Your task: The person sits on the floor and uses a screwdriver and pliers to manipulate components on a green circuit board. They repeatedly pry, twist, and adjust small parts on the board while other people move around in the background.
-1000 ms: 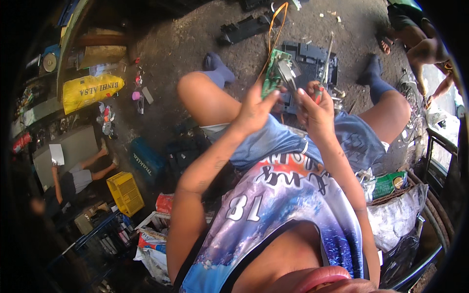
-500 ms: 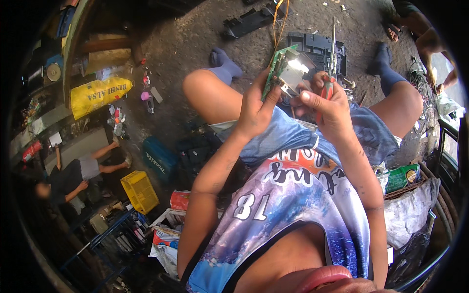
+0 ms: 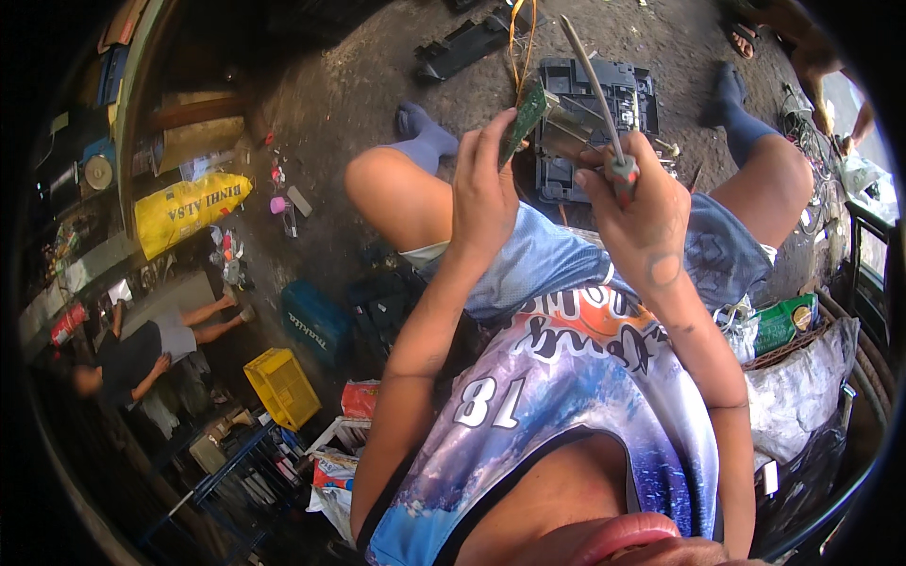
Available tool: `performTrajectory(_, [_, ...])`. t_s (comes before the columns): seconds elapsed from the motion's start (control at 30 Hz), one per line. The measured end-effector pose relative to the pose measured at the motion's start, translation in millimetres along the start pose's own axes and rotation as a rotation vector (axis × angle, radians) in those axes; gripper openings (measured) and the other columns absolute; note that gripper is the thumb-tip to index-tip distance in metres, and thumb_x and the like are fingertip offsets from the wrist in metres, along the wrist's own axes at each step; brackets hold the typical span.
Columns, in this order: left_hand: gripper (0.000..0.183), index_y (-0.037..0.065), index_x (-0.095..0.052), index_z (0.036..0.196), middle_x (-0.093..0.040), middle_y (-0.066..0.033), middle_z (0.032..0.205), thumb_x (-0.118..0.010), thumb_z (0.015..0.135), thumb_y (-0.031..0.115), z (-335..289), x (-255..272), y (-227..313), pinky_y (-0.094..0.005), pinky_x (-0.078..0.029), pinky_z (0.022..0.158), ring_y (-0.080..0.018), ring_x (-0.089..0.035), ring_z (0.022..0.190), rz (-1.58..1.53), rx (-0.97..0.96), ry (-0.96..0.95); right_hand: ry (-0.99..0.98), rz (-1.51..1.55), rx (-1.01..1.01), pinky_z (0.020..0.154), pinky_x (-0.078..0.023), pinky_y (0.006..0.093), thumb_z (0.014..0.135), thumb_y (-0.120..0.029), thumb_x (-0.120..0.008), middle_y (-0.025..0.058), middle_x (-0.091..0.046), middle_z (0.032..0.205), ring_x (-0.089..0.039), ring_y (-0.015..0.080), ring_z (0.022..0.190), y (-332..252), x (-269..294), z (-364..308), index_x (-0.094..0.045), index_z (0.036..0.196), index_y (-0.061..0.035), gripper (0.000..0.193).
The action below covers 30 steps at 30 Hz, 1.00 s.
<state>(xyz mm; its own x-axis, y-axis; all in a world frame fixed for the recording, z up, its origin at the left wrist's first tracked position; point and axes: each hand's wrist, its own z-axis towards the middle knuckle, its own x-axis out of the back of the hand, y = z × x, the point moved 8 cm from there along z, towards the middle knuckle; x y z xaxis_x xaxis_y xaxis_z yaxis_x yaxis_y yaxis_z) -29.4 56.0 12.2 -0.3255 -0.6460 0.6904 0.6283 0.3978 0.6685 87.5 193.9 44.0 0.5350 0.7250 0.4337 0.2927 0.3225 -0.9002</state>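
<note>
My left hand point(image 3: 484, 193) is closed around the edge of a green circuit board point(image 3: 525, 123), tilted so its flat side faces left. A shiny metal plate point(image 3: 568, 140) sits against the board's right side, between my two hands. In my right hand point(image 3: 644, 200) is a screwdriver point(image 3: 598, 85) with a red and grey handle; its long shaft points up and away, clear of the board. Whether my right fingertips touch the metal plate as well, I cannot tell. Yellow-orange wires point(image 3: 514, 42) run up from behind the board.
A black plastic housing point(image 3: 618, 90) lies on the ground beyond my hands, with another black piece point(image 3: 462, 52) farther left. To the left are a yellow crate point(image 3: 283, 389), a teal case point(image 3: 316, 321) and another person point(image 3: 142, 354). Tangled cables point(image 3: 802, 179) lie at right, near someone's legs.
The board and metal plate have turned so the board's green face shows to the left. My right hand has rolled over, and the screwdriver shaft now leans up and left.
</note>
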Motion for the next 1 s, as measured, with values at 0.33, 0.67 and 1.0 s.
performTrajectory(0.33, [0.032, 0.000, -0.056, 0.128, -0.067, -0.0092, 0.085, -0.062, 0.097, 0.009, -22.9, -26.8, -56.4, -0.0318, -0.050, 0.070, -0.0144, -0.062, 0.078, -0.459, 0.461, -0.778, -0.408, -0.444, 0.794, 0.066, -0.051, 0.0421, 0.078, -0.002, -0.065, 0.0103, -0.058, 0.078, -0.063, 0.0316, 0.079, -5.6, 10.0, 22.4, -0.051, 0.090, -0.0051, 0.019])
performTrajectory(0.67, [0.031, -0.001, -0.057, 0.129, -0.065, -0.0015, 0.094, -0.057, 0.099, 0.007, 0.3, 13.2, -22.7, -0.0223, -0.046, 0.067, -0.0061, -0.055, 0.077, -0.513, 0.460, -1.060, -0.548, -0.591, 1.095, 0.068, -0.054, 0.0402, 0.081, -0.016, -0.065, 0.0066, -0.055, 0.080, -0.064, 0.0281, 0.080, -44.2, 23.6, 19.4, -0.052, 0.091, -0.0080, 0.018])
performTrajectory(1.0, [0.023, 0.000, -0.062, 0.112, -0.068, -0.0053, 0.088, -0.065, 0.096, 0.016, 14.2, 48.6, 17.7, -0.0233, -0.050, 0.056, -0.0082, -0.060, 0.068, -0.571, 0.683, -1.258, -0.504, -0.524, 1.332, 0.063, -0.054, 0.0389, 0.070, -0.018, -0.067, 0.0077, -0.057, 0.080, -0.065, 0.0268, 0.076, -63.7, 41.6, 23.6, -0.051, 0.084, -0.0064, 0.024])
